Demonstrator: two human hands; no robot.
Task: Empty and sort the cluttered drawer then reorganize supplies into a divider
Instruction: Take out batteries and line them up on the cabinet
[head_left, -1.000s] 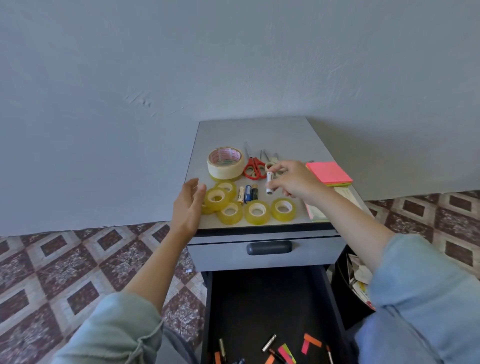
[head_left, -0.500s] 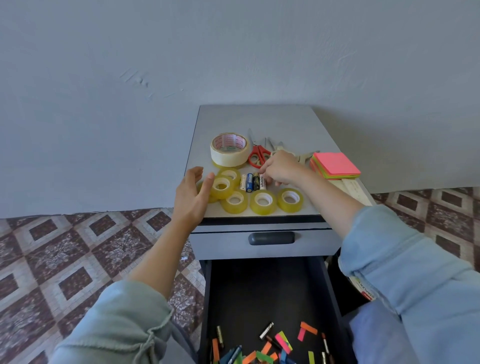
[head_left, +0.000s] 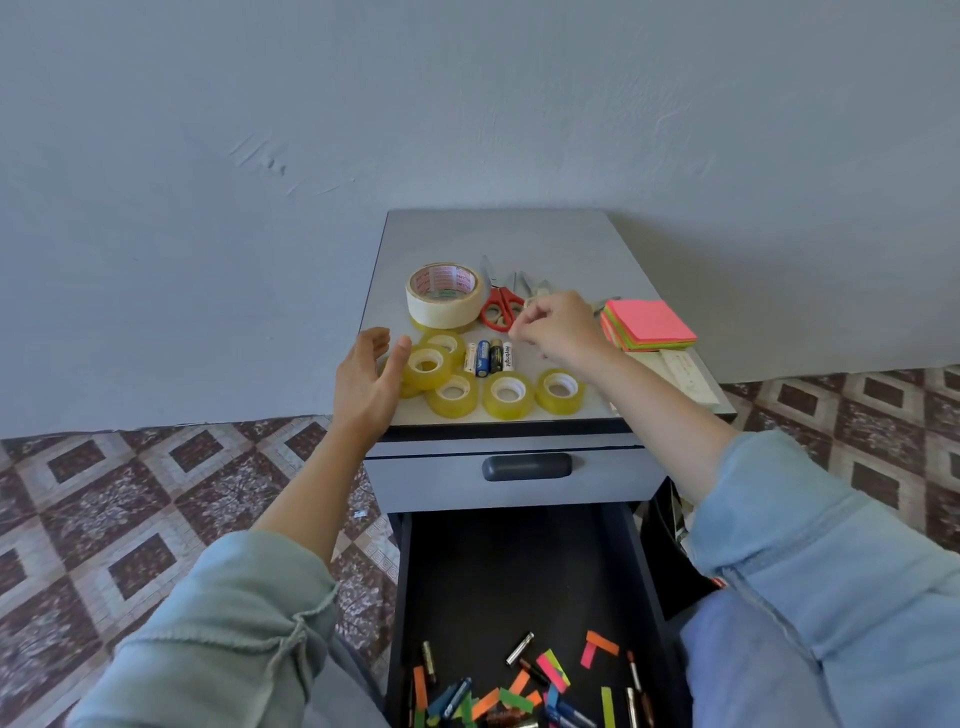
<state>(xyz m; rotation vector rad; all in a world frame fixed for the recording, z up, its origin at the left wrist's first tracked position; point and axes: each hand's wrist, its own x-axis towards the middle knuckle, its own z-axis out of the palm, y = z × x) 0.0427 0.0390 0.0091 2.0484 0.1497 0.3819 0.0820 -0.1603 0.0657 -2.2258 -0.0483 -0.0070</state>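
Head view. Grey cabinet top (head_left: 498, 234) holds sorted items.
- Four batteries (head_left: 488, 357) in row, side by side. White battery (head_left: 507, 356) at right end, label seems to read "Heybright".
- Wide tape roll (head_left: 444, 293) behind them, red print on core too small to read.
- Left hand (head_left: 366, 382) released, fingers straight, thumb beside small yellow tape rolls (head_left: 506, 397).
- Right hand (head_left: 558, 327) clenched loosely, nothing seen held. One second ago it pinched the white battery; now it is lifted clear of row.
- Open drawer (head_left: 509, 571) below: loose batteries and coloured strips at near end.
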